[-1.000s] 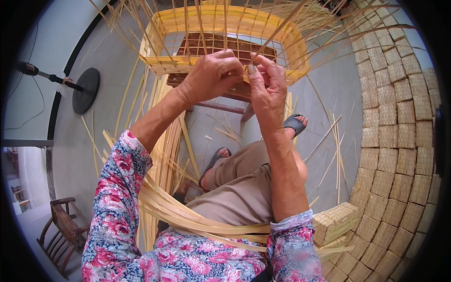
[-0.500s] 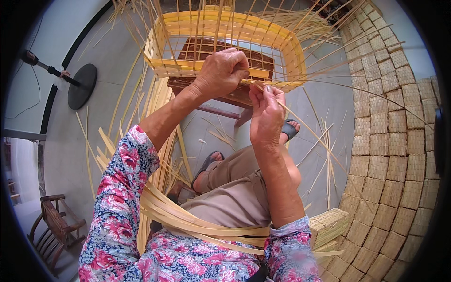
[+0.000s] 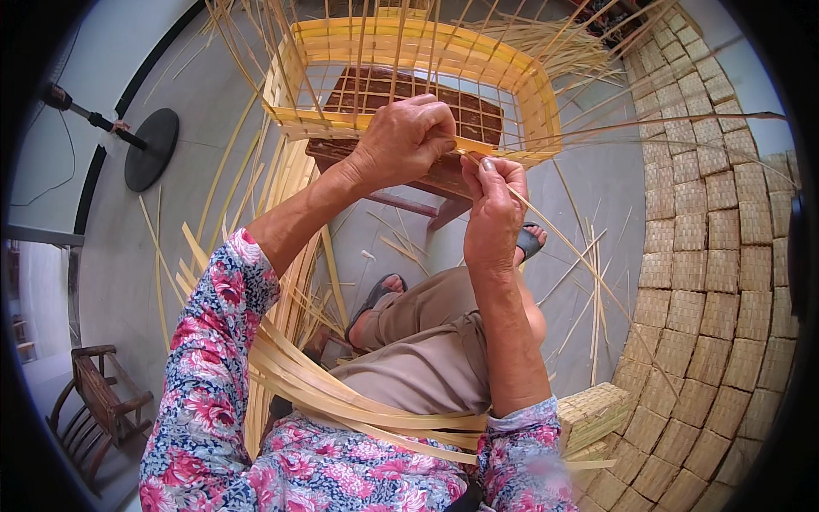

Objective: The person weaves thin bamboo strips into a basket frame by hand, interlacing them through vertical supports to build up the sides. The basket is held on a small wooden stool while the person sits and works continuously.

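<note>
Head view: both hands' fingers pinch bamboo strip (image 3: 474, 154) at basket (image 3: 529, 94) rim

The left hand (image 3: 408, 141) covers the basket (image 3: 520, 85) rim where the strip (image 3: 546, 218) enters. The basket's upright strips run off the top edge. The chair (image 3: 98, 401) is dim, half lost in the rim.
</note>
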`<state>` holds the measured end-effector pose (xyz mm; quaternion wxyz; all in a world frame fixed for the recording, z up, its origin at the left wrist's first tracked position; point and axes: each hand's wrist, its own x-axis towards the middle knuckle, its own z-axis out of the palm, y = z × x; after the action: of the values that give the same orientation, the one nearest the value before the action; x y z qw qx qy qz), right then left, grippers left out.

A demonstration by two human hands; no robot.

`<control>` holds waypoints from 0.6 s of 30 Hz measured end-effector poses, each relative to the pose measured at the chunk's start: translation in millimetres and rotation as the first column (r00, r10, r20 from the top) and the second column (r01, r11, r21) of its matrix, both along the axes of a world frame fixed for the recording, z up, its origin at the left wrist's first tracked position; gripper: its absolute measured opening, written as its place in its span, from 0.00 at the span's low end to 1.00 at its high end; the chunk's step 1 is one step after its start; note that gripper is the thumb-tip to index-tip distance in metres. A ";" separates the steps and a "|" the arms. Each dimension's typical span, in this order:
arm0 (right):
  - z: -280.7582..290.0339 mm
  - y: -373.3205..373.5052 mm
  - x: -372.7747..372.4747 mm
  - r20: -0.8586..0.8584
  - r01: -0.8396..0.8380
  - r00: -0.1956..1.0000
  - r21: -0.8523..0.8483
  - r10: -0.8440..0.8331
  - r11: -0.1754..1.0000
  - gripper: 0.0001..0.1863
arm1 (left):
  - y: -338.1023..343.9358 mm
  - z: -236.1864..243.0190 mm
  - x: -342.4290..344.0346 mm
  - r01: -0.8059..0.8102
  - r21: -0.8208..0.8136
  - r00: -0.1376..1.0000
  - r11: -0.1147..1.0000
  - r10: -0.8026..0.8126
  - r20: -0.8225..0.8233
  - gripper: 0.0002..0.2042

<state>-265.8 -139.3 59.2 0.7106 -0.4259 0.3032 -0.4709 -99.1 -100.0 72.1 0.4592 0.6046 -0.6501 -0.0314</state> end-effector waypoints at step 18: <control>-6.1 -17.9 -11.2 -0.152 -0.060 0.984 0.218 0.094 0.974 0.17 | -14.0 -8.6 -12.6 -0.335 0.004 0.908 0.942 0.322 0.267 0.06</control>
<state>-277.0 -157.2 53.0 0.7431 -0.3955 0.3915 -0.3718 -111.7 -113.9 63.5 0.3526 0.7152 -0.5932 0.1107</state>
